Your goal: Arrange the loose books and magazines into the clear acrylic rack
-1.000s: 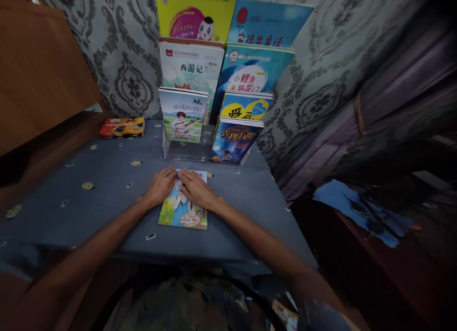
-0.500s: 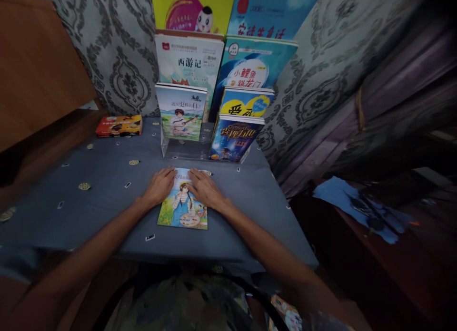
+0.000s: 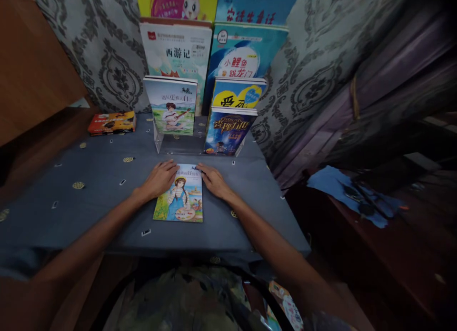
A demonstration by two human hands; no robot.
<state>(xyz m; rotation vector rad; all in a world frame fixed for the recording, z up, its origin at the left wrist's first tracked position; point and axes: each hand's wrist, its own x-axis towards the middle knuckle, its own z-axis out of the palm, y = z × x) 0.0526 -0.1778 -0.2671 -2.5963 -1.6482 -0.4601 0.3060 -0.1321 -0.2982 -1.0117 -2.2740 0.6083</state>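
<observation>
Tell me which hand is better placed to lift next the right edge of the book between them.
Right hand, probably: it is at the upper right corner of the book; the left hand is at the upper left.

On my monitor, near centre, a flat rectangular paper book (image 3: 178, 198) in blue, yellow and green, a slate-blue cloth table cover (image 3: 93, 212) with yellow motifs, a grey damask-patterned backdrop (image 3: 116, 60), upper left
</observation>
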